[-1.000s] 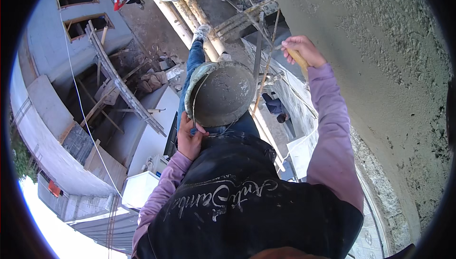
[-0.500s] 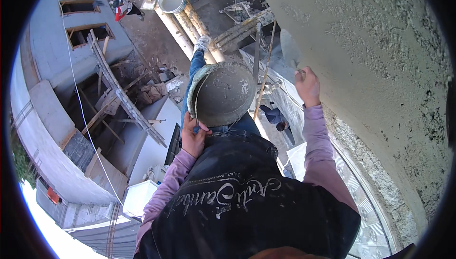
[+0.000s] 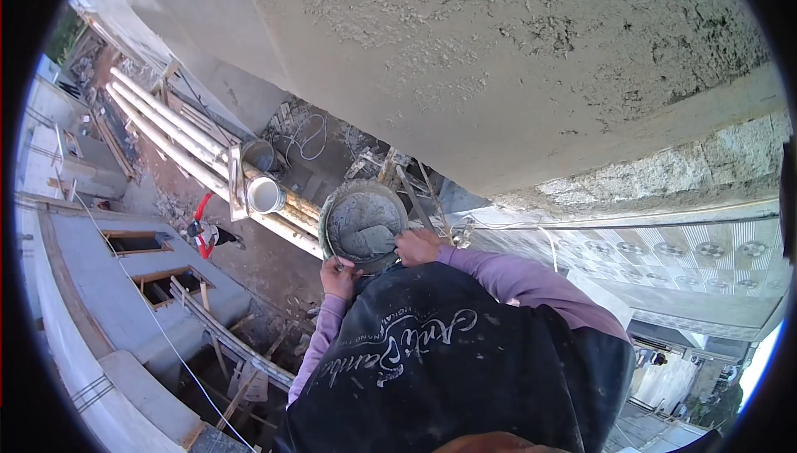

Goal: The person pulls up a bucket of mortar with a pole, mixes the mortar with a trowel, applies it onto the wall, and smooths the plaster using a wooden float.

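A round mortar bucket (image 3: 365,186) sits in front of my body, with wet grey mortar (image 3: 353,210) inside. My left hand (image 3: 339,277) is closed on its near left rim. At the right side of the bucket, my right hand (image 3: 418,247) is closed round a trowel (image 3: 373,240). The trowel's handle is mostly hidden in my fingers, and its blade lies flat in the mortar. Beyond my right arm rises a plastered wall (image 3: 398,96), smooth in its lower band and rough higher up.
Bamboo poles (image 3: 178,135) stretch away to the far left, high over the ground. A white bucket (image 3: 266,195) stands on them, with a darker bucket (image 3: 258,154) nearby. Far below walks a person in red sleeves (image 3: 204,237). A patterned panel (image 3: 664,258) lines the right.
My right hand has come from the wall down to the bucket with the trowel. My view has turned to the right, and the left hand still grips the rim.
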`<state>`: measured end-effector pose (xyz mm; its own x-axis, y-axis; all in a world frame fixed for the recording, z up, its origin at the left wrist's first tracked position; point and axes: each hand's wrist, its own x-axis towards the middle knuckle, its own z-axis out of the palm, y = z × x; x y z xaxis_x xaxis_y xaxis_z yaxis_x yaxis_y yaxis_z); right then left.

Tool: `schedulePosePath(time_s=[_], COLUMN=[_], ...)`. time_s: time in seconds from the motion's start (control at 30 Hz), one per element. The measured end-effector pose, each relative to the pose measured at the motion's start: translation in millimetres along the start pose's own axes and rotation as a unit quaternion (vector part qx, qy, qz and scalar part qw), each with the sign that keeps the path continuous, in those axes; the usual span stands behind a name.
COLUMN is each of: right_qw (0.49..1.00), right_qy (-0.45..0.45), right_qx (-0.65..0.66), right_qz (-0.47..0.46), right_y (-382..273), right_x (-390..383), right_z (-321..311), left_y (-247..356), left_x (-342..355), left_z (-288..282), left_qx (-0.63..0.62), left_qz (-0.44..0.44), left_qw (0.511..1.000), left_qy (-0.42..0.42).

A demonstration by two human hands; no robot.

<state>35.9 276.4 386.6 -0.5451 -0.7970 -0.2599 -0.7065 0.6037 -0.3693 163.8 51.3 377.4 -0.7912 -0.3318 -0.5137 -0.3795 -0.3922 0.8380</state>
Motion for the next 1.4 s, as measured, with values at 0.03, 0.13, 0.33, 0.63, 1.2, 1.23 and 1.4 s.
schedulePosePath(time_s=[0.03,0.13,0.33,0.63,1.2,1.23,1.4], right_qw=[0.999,0.984,0.993,0.98,0.844,0.811,0.904], right_qy=[0.038,0.168,-0.042,0.098,0.4,0.457,0.35], right_qx=[0.024,0.019,0.079,0.143,0.317,0.306,0.053], right_qz=[-0.017,0.05,0.083,0.099,0.165,0.2,0.24], right_y=[0,13,1,-19,30,20,-36], right_x=[-3,0,9,-32,-27,-62,-129], right_z=[-6,-31,-12,-62,-370,-352,-278], left_y=[2,-1,-8,4,2,3,-12], left_x=[4,9,12,1,-24,-13,-6], left_z=[2,6,6,8,6,8,6], left_qx=[-0.012,-0.012,0.015,0.025,-0.014,-0.013,0.019], left_qz=[-0.015,-0.011,-0.057,-0.013,-0.03,-0.002,0.014], left_qw=[1.0,1.0,0.997,1.0,0.998,0.998,0.999], left_qy=[-0.002,-0.006,-0.041,0.014,0.054,0.062,0.033])
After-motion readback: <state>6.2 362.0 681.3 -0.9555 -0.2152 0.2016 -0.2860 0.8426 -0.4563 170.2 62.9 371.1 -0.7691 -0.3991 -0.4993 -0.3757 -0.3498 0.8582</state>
